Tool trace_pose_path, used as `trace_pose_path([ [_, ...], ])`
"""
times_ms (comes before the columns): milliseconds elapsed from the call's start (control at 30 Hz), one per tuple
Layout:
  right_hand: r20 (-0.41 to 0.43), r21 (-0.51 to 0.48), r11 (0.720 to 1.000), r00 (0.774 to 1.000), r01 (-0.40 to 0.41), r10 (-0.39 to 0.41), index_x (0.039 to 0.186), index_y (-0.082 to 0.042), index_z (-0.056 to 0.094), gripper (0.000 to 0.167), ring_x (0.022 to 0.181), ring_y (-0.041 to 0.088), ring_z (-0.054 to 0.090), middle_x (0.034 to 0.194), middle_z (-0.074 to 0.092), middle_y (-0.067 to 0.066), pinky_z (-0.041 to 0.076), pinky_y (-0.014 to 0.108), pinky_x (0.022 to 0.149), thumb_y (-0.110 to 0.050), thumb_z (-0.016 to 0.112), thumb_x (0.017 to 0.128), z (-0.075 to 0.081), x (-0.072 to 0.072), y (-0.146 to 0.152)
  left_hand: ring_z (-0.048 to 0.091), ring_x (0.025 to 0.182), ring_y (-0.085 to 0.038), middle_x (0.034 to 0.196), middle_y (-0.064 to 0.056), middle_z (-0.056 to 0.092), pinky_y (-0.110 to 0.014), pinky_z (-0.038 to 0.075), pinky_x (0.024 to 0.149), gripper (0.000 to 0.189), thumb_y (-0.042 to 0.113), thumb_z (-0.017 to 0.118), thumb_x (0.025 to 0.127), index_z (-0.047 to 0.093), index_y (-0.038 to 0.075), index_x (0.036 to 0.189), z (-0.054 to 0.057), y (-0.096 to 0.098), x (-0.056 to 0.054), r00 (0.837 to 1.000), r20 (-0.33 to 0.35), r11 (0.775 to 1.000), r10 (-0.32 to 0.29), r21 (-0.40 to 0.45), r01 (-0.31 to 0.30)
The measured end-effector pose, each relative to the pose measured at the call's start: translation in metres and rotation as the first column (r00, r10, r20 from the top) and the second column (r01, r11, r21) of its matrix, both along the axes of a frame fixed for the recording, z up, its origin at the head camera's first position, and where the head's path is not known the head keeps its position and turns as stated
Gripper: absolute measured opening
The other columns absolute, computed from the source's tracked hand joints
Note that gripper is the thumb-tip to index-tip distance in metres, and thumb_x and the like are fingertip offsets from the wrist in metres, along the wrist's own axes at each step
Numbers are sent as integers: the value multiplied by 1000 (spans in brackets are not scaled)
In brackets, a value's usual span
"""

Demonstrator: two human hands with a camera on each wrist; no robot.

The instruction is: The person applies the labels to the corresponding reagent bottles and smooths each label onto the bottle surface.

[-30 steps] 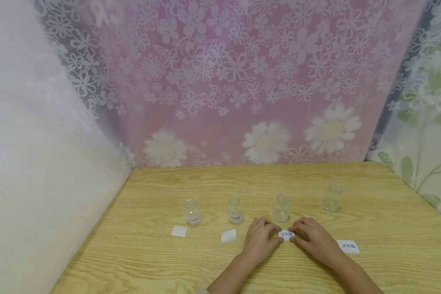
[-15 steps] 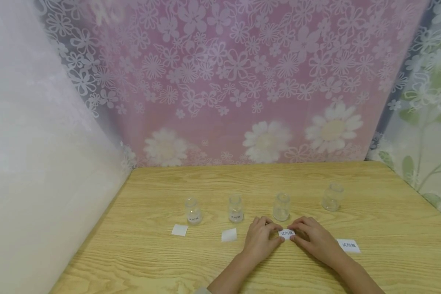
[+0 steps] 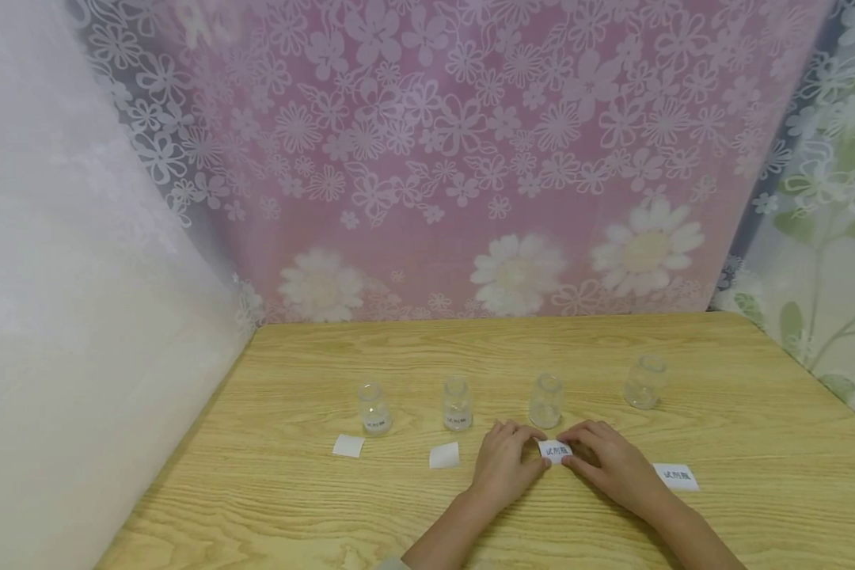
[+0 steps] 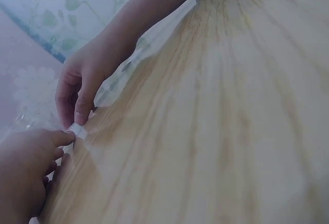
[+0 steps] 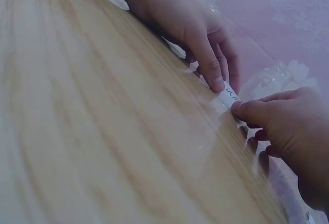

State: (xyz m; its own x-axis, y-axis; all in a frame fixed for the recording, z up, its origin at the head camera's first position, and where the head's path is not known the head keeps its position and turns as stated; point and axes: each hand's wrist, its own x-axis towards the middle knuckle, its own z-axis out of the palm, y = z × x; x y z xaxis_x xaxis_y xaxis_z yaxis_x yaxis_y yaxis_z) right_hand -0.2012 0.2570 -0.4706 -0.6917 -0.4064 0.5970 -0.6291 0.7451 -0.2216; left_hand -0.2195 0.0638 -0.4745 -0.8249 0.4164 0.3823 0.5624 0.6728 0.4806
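A small white label [image 3: 556, 452] with dark printed characters is stretched between both hands. My left hand [image 3: 502, 463] pinches its left edge between thumb and fingers, and my right hand [image 3: 609, 467] pinches the right edge the same way. Right behind the label stands a clear glass bottle [image 3: 545, 404] with no label on it. Both wrist views show the label [image 4: 77, 130] close over the tabletop, its ends covered by fingertips [image 5: 240, 110]. To the right of my right hand lies another printed label [image 3: 676, 476].
Two glass bottles on the left, one [image 3: 375, 408] and its neighbour [image 3: 457, 404], carry printed labels low on their fronts. Blank white papers lie before them, one at far left [image 3: 348, 446], one nearer [image 3: 444, 456]. An unlabelled bottle [image 3: 644, 384] stands back right on the wooden table [image 3: 292, 507].
The label between my hands has shifted very slightly upward in the head view. Both hands keep their grip and stay almost in place; bottles and papers stay where they were.
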Motion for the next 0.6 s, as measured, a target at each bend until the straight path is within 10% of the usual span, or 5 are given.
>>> trace_pose_path([
  [233,247,-183,981,969,70,-23,105,-10,64,26,87,10,55,96,61,-9,49,33,73,-15,72,81,3,4,-4,48,64,5,75,17,60,-18,42,69,22,14,74,78,68,18,99,-2,1,-4,994,97,973,-57,228,33],
  [467,418,-533,839,896,107,152,111,3,58,22,77,9,59,91,62,7,51,25,65,-3,57,90,8,8,-11,53,64,0,75,10,60,-17,45,58,20,6,69,81,68,12,100,2,2,-2,945,280,828,-169,561,-18],
  [600,412,-610,781,896,134,168,111,7,56,21,73,11,57,90,60,10,51,26,60,0,54,91,11,9,-17,51,64,0,74,9,60,-18,44,58,10,8,66,85,68,8,94,5,3,-2,942,288,783,-174,621,-45],
])
